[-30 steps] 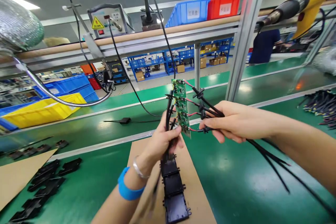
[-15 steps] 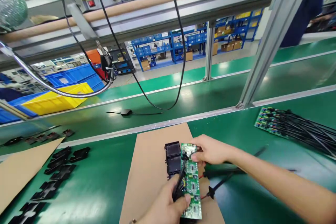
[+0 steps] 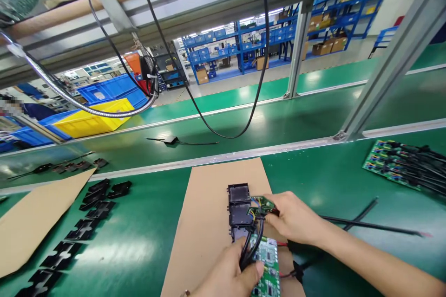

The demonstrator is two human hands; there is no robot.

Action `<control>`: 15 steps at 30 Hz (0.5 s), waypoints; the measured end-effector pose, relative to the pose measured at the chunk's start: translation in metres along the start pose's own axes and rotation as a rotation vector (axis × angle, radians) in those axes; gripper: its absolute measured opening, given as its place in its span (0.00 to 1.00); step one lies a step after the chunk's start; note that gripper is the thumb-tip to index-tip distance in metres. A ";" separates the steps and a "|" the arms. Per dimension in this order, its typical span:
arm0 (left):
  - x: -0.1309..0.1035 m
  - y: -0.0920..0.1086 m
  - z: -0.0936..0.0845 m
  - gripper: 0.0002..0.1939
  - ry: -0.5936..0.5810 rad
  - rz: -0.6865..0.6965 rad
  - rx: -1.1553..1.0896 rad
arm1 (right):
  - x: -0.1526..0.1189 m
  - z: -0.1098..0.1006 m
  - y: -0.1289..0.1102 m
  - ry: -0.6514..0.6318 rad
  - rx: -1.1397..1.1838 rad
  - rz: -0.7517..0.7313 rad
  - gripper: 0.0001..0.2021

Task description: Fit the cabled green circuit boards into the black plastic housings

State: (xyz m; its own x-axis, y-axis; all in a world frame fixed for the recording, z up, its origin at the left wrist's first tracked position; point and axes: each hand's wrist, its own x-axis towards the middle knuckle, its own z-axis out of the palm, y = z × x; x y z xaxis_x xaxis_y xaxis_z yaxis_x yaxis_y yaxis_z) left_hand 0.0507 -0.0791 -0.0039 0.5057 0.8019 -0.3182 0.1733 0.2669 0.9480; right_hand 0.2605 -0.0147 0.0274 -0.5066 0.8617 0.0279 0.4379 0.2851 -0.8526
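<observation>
Two bare hands work over the cardboard sheet (image 3: 202, 222) on the green desk (image 3: 139, 241). The left hand (image 3: 226, 271) has its thumb on the face of the green circuit board (image 3: 270, 257), with black cables (image 3: 257, 247) caught in the same grip. Ahead of that grip, the right hand (image 3: 296, 218) pinches a tilted board section (image 3: 263, 203) at its far end; whether it joins the lower board cannot be told. Black plastic housings (image 3: 239, 193) lie just left of the right grip, and a cable grommet (image 3: 298, 272) sits to the right of the left one. The thin coloured wires look like the weak point — if the two grips pull apart or twist, a solder joint could tear. The stiff cables could also spring, tipping the board or nudging the housings askew.
</observation>
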 end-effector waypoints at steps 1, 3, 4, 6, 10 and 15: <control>0.000 0.003 0.001 0.24 0.011 0.019 0.005 | -0.001 0.000 0.000 0.002 0.027 0.012 0.02; -0.002 0.010 0.001 0.23 0.047 0.068 0.038 | -0.002 0.001 0.000 -0.095 0.157 0.045 0.08; -0.003 0.012 0.001 0.23 0.061 0.078 0.055 | -0.003 0.002 0.000 -0.157 0.224 0.059 0.11; -0.005 0.013 0.001 0.24 0.067 0.053 0.102 | -0.008 0.009 -0.003 -0.220 0.252 0.058 0.15; -0.004 0.002 0.005 0.21 0.087 -0.078 0.125 | -0.028 0.032 -0.005 -0.018 -0.158 -0.011 0.12; 0.000 0.007 0.015 0.18 0.056 -0.348 -0.066 | -0.039 0.032 -0.001 -0.012 -0.427 -0.062 0.25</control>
State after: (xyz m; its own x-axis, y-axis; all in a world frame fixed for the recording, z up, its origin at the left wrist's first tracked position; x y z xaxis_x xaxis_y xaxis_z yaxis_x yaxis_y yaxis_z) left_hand 0.0646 -0.0857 0.0028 0.3789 0.6846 -0.6227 0.2710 0.5614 0.7820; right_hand 0.2562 -0.0620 0.0110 -0.5493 0.8332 0.0640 0.6733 0.4867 -0.5566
